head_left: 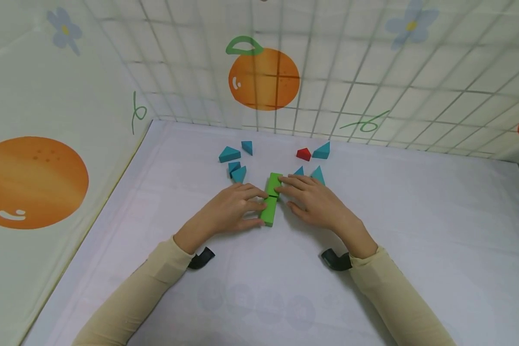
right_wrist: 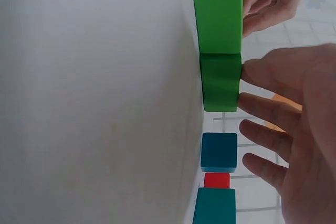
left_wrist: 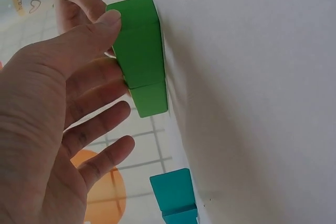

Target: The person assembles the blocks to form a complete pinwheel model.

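Two long green blocks lie end to end on the white table, a near green block (head_left: 268,212) and a far green block (head_left: 274,181), with a thin dark seam between them. My left hand (head_left: 233,207) rests at the left side of the near one, its thumb (left_wrist: 111,18) touching the top edge by the near end and its fingers spread. From the other side, my right hand (head_left: 317,201) lays its fingertips along the edge of the far block. Its fingers (right_wrist: 270,114) are extended and spread, and the lower ones hover off the green.
Several teal triangular blocks (head_left: 229,154) lie beyond my left hand. More teal triangles (head_left: 321,151) and a small red block (head_left: 303,154) lie beyond my right. A patterned cloth wall (head_left: 190,72) rises behind the table. Black curved pieces (head_left: 202,258) sit at both wrists.
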`<action>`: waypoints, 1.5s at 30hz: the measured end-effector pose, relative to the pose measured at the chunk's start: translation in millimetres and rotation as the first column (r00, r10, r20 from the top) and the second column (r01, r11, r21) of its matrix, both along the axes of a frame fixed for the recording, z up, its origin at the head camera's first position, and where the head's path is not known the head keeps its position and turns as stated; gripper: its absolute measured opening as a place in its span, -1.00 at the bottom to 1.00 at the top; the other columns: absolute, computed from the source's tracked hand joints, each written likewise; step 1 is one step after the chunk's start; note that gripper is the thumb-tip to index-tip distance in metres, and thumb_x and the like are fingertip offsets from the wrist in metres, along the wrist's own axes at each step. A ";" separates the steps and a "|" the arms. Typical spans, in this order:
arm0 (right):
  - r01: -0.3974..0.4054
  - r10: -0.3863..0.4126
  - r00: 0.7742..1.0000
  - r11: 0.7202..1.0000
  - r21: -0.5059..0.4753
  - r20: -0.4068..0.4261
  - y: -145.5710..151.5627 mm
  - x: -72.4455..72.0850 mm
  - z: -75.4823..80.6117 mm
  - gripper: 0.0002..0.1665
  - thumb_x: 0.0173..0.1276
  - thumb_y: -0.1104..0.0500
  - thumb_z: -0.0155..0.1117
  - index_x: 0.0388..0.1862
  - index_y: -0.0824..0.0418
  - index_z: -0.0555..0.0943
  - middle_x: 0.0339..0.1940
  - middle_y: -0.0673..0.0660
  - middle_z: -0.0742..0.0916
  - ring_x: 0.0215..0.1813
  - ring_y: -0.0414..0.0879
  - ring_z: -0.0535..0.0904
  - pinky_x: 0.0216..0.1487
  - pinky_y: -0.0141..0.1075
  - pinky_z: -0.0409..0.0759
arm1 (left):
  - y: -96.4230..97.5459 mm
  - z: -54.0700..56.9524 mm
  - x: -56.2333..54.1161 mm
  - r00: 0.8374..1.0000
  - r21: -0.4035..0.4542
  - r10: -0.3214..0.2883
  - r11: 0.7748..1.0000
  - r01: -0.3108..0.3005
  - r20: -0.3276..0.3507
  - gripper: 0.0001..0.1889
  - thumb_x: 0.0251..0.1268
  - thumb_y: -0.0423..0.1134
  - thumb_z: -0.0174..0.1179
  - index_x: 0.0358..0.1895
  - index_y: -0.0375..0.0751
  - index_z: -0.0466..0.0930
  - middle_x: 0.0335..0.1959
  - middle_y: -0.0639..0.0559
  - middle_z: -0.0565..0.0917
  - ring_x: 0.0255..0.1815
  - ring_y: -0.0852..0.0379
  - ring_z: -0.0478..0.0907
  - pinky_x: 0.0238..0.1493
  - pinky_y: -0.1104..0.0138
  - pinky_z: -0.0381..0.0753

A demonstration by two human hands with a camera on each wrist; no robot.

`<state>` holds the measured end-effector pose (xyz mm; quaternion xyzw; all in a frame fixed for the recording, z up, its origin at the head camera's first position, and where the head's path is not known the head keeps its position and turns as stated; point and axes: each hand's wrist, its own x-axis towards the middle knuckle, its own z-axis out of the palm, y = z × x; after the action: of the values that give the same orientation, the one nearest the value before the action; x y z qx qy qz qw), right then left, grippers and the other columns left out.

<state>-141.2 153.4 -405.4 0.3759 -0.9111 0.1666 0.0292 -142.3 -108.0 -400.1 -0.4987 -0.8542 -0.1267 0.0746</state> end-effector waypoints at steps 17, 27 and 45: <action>0.009 -0.009 1.000 1.000 0.024 0.007 0.3 0.8 2.7 -0.50 0.38 0.16 0.24 0.31 0.08 0.54 0.42 0.12 0.50 0.43 0.12 0.37 0.40 0.09 0.36 | 1.8 -1.9 -0.1 1.000 0.019 -0.008 1.000 0.008 -0.019 -0.63 0.13 0.01 0.42 -0.07 -0.13 0.76 0.02 0.02 0.69 0.09 0.08 0.59 0.11 0.21 0.57; 0.013 -0.014 1.000 0.999 0.042 0.011 -0.9 1.6 2.9 -0.50 0.37 0.15 0.25 0.30 0.06 0.54 0.42 0.11 0.50 0.43 0.11 0.37 0.39 0.10 0.37 | 1.9 -2.2 -0.4 1.000 0.017 -0.006 1.000 0.006 -0.012 -0.64 0.13 0.02 0.42 -0.08 -0.11 0.76 0.01 0.04 0.69 0.08 0.09 0.59 0.11 0.22 0.57; 0.005 -0.006 1.000 0.999 0.036 0.020 -0.9 2.7 2.7 -0.48 0.37 0.12 0.25 0.32 0.05 0.53 0.44 0.11 0.48 0.44 0.11 0.36 0.39 0.13 0.36 | 1.6 -4.5 -0.1 1.000 0.034 -0.010 0.999 0.011 -0.020 -0.63 0.13 0.03 0.42 -0.08 -0.12 0.76 0.02 0.02 0.69 0.08 0.09 0.59 0.11 0.22 0.59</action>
<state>-138.5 152.5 -402.7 0.3722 -0.9152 0.1537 0.0137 -142.3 -106.4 -404.6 -0.5031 -0.8485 -0.1367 0.0911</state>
